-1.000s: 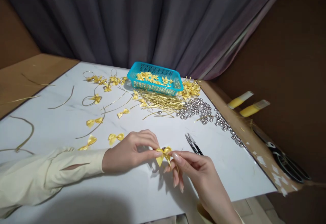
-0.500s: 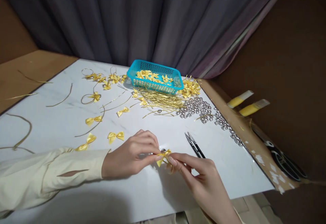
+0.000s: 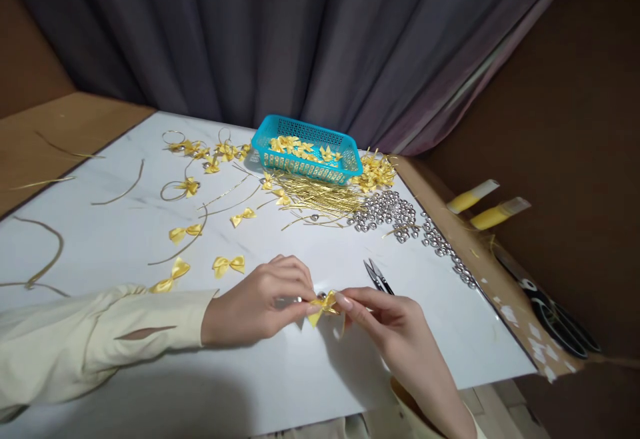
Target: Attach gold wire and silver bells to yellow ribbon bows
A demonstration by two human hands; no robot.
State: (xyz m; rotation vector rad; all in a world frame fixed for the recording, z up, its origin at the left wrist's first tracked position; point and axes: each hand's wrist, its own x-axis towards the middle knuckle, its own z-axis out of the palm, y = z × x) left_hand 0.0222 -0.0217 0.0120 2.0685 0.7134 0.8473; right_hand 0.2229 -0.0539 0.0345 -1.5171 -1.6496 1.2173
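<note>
Low over the white board [image 3: 300, 386], near its front edge, both hands pinch one small yellow ribbon bow [image 3: 321, 306]. My left hand [image 3: 260, 306] grips its left side with thumb and forefinger. My right hand [image 3: 395, 329] holds its right side by the fingertips. A tiny silver bead shows at the bow's top. Small black snips [image 3: 378, 276] lie just behind my right hand.
A teal basket [image 3: 306, 150] of yellow bows stands at the back, with gold wires [image 3: 315, 196] and a pile of silver beads [image 3: 390, 211] in front of it. Loose bows [image 3: 229, 264] and gold loops lie to the left. Black scissors [image 3: 555, 316] and two yellow tubes [image 3: 483, 203] lie on the right.
The bow has been turned and lowered between my fingertips, flatter than a second ago. My right hand has shifted slightly up and to the right.
</note>
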